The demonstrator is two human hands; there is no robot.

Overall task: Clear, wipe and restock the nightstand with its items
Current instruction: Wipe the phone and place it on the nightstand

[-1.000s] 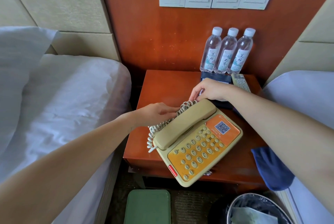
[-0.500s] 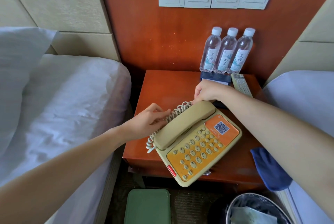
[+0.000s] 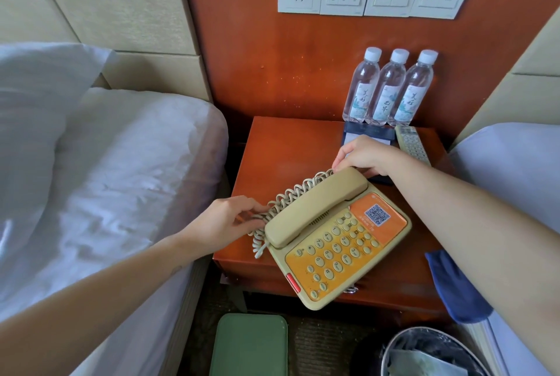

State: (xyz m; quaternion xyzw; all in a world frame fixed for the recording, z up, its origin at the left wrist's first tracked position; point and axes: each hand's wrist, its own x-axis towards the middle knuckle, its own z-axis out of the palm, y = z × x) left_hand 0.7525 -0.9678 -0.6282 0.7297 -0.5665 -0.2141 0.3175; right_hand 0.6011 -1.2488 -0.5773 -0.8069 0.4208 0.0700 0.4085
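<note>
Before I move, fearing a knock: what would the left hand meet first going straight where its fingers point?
The coiled beige phone cord, which the left hand grips; right behind it, the beige handset.

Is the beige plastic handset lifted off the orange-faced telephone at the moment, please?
No, the beige plastic handset lies seated in its cradle on the orange-faced telephone, flat along the top of the body.

both forearms reach in. left hand (image 3: pixel 227 221) left of phone (image 3: pixel 342 242), fingers curled round cord (image 3: pixel 297 193). right hand (image 3: pixel 365 155) at phone's far end, pinching cord.
</note>
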